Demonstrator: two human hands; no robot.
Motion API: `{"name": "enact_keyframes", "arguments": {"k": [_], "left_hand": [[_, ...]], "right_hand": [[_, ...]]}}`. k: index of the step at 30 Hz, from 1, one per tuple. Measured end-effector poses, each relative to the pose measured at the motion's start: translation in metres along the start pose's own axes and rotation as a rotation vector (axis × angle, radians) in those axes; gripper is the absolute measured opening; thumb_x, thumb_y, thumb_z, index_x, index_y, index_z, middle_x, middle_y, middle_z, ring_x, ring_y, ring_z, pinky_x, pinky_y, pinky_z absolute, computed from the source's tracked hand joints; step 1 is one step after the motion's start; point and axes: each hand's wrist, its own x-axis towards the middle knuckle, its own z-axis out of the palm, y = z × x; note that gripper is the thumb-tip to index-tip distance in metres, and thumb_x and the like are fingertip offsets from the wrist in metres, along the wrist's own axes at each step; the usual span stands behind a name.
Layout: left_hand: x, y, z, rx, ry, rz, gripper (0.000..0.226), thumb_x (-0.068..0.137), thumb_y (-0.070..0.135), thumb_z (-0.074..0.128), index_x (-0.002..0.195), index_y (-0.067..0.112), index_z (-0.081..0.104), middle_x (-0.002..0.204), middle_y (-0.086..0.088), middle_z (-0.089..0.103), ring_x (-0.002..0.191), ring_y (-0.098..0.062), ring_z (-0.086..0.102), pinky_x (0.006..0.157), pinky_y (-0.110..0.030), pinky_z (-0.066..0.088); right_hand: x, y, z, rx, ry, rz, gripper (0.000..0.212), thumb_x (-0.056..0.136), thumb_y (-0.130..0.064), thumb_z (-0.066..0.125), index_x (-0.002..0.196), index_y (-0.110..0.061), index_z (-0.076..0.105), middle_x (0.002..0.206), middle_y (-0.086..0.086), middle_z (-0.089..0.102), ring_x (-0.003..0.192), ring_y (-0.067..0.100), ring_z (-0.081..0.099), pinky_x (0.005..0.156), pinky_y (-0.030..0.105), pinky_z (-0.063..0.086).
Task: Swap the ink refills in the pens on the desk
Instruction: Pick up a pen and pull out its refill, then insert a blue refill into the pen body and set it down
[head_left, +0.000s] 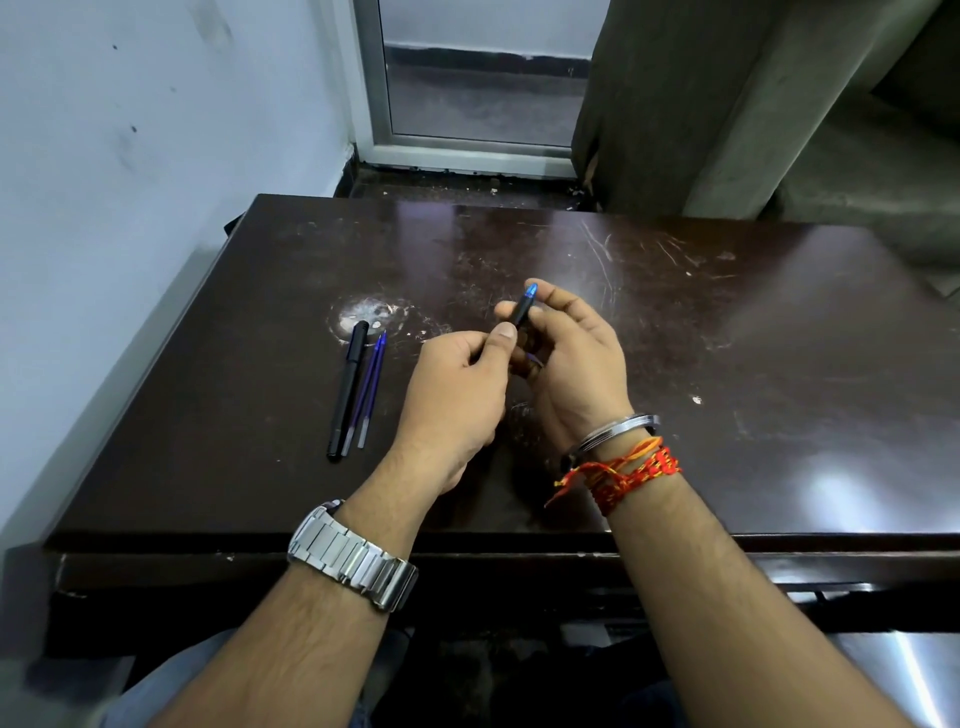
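The black pen with the blue tip (522, 309) is held up above the middle of the desk (727, 364), between both hands. Its long axis slants up and away from the person, the blue end at the top and leaning a little to the right, the lower end running down into the fingers. The right hand (574, 364) wraps the barrel from the right side, with the forefinger curled over just below the blue tip and the thumb behind it; its fingers are closed on the pen. The left hand (457, 400) comes in from the lower left and pinches the bottom of the barrel between thumb and forefinger, so both grips are narrow and on the same pen. A short bit of blue-violet shows under the right palm, too hidden to name with certainty.

Judging by this pose, the pen is about to be twisted or pulled apart along that slanted axis, the left hand working the lower end while the right steadies the upper.

Well to the left on the desk lie a second black pen (347, 392) and, just beside it on its right, two blue refills (370, 387), all three roughly parallel and pointing away. The left hand is the nearer one to them.
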Motion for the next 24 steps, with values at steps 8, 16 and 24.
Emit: {"name": "enact_keyframes", "arguments": {"k": [8,16,24], "left_hand": [[-0.002,0.003,-0.001,-0.002,-0.003,0.006,0.039,0.098,0.038,0.054,0.067,0.022,0.071,0.050,0.001,0.039,0.036,-0.011,0.029,0.039,-0.017,0.022],[-0.003,0.005,-0.001,-0.010,-0.032,-0.004,0.043,0.099,0.037,0.054,0.061,0.030,0.071,0.043,0.009,0.044,0.033,-0.008,0.030,0.035,-0.015,0.023],[-0.003,0.003,-0.001,0.011,-0.083,0.035,0.019,0.102,0.025,0.052,0.099,0.032,0.070,0.046,0.013,0.043,0.032,-0.002,0.032,0.032,-0.014,0.025]], "right_hand": [[-0.002,0.000,0.000,-0.016,0.006,-0.021,0.018,0.093,-0.001,0.054,0.109,-0.010,0.057,0.072,0.002,0.068,0.054,0.009,0.049,0.049,0.022,0.047],[-0.003,0.001,0.002,-0.083,0.026,0.004,0.022,0.092,-0.012,0.063,0.113,-0.005,0.058,0.075,0.005,0.054,0.053,0.010,0.045,0.046,0.022,0.045],[0.006,-0.005,-0.010,-0.009,0.269,-0.276,0.027,0.093,-0.008,0.060,0.111,-0.028,0.058,0.071,-0.001,0.065,0.055,0.008,0.051,0.048,0.024,0.045]]}}
